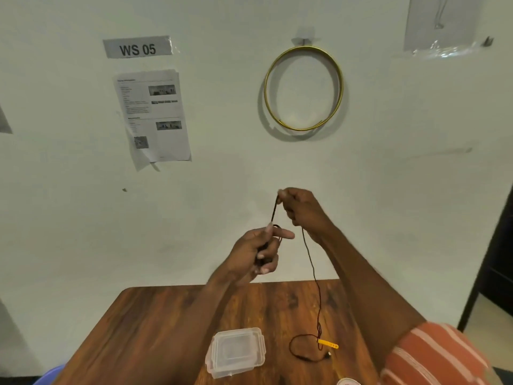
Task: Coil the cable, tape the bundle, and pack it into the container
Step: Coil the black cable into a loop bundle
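A thin dark cable [313,269] runs from both raised hands down to the wooden table [155,329], where its tail loops beside a yellow tag [328,343] and a small plug end [327,355]. My left hand [256,252] is closed around a few turns of the cable. Above and to its right, my right hand [301,209] pinches the cable, pulling a short stretch taut between the two hands. A clear plastic container [236,352] with its lid on sits on the table below my hands. A tape roll's edge [348,382] peeks in at the bottom.
The table stands against a white wall carrying a "WS 05" label [137,48], a printed sheet [154,116] and a hanging gold ring [304,88]. A blue object [51,375] shows at the bottom left. A dark doorway [497,259] lies to the right.
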A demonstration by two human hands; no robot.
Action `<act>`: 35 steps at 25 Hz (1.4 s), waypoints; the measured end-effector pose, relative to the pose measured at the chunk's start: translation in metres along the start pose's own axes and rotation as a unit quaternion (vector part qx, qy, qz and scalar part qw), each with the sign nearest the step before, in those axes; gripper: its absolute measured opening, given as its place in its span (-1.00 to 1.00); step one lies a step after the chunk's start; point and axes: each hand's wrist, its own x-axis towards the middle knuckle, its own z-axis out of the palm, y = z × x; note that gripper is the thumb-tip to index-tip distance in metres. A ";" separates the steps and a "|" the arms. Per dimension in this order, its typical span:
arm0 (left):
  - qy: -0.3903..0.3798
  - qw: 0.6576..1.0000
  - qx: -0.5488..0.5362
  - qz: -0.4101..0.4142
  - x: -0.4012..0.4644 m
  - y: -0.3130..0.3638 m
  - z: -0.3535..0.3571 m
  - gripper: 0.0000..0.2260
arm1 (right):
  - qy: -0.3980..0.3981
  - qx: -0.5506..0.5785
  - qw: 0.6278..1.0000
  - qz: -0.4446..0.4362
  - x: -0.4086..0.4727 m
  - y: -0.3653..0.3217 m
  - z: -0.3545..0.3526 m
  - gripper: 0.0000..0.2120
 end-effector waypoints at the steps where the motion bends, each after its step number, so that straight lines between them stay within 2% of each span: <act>1: -0.005 0.999 -0.035 0.029 0.002 0.006 0.008 -0.62 | 0.003 -0.005 1.000 0.008 0.001 0.009 0.006 -0.75; 3: 0.030 0.988 -0.114 0.096 0.012 0.027 0.009 -0.65 | -0.008 -0.005 1.000 0.027 -0.014 0.034 0.022 -0.73; 5: 0.106 0.967 -0.174 0.155 0.029 0.057 -0.008 -0.67 | -0.052 -0.003 0.997 0.048 -0.044 0.062 0.040 -0.71; 7: 0.194 0.947 -0.161 0.201 0.043 0.087 -0.039 -0.67 | -0.096 -0.002 0.994 0.058 -0.077 0.080 0.052 -0.73; 9: 0.268 0.938 -0.023 0.220 0.052 0.105 -0.067 -0.67 | -0.113 -0.005 0.993 0.042 -0.099 0.081 0.052 -0.75; 11: 0.291 0.920 0.181 0.187 0.054 0.104 -0.084 -0.64 | -0.097 -0.013 0.995 0.007 -0.103 0.064 0.042 -0.76; 13: 0.249 0.916 0.296 0.107 0.048 0.082 -0.091 -0.60 | -0.052 -0.014 0.998 -0.033 -0.090 0.038 0.025 -0.75; 15: 0.161 0.935 0.316 0.009 0.033 0.051 -0.085 -0.60 | -0.001 -0.002 0.999 -0.051 -0.065 0.014 0.006 -0.74; 17: 0.075 0.963 0.259 -0.032 0.015 0.019 -0.064 -0.59 | 0.034 -0.014 0.997 -0.075 -0.035 -0.004 -0.008 -0.74; 20: -0.006 0.998 0.060 -0.022 -0.006 -0.012 -0.020 -0.52 | 0.049 -0.124 0.985 -0.106 0.006 -0.002 -0.011 -0.73; 23: -0.099 0.986 -0.133 0.013 -0.010 0.001 0.006 -0.56 | 0.031 -0.158 0.982 -0.102 0.013 0.034 0.004 -0.75; 25: -0.069 0.978 -0.183 0.077 0.001 0.033 0.007 -0.59 | 0.017 -0.137 0.988 -0.075 -0.008 0.063 0.017 -0.76; 27: 0.026 0.977 -0.163 0.135 0.019 0.071 -0.005 -0.61 | -0.016 -0.128 0.991 -0.030 -0.042 0.084 0.030 -0.78; 29: 0.118 0.973 -0.093 0.176 0.038 0.102 -0.023 -0.61 | -0.046 -0.104 0.993 -0.030 -0.077 0.095 0.043 -0.79; 31: 0.192 0.957 0.095 0.197 0.056 0.116 -0.047 -0.57 | -0.061 -0.098 0.992 -0.049 -0.099 0.092 0.049 -0.80; 33: 0.212 0.894 0.342 0.197 0.063 0.112 -0.067 -0.56 | -0.041 -0.098 0.992 -0.074 -0.103 0.075 0.044 -0.80; 35: 0.163 0.817 0.540 0.121 0.057 0.089 -0.079 -0.57 | 0.012 -0.094 0.989 -0.114 -0.094 0.046 0.026 -0.80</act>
